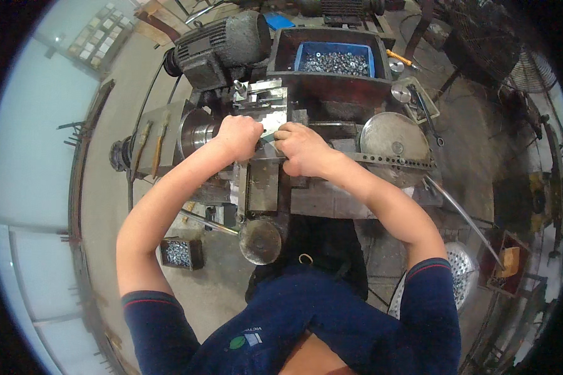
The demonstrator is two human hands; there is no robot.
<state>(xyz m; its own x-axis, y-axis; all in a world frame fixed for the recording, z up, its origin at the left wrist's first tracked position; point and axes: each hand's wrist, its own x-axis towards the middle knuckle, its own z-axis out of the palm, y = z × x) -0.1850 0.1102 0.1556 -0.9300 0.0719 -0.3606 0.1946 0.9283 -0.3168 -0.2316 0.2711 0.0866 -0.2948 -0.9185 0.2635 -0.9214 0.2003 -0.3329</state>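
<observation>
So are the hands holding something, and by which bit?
Can't tell: the left hand and right hand are at the machine, but they hide anything they might grip.

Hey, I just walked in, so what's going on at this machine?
Someone's left hand and right hand are close together on the middle of a metal machine. What, if anything, is in either grip is hidden from this view. Beyond them, many small metal parts lie in a blue tray inside a dark box, with a motor to its left.
</observation>
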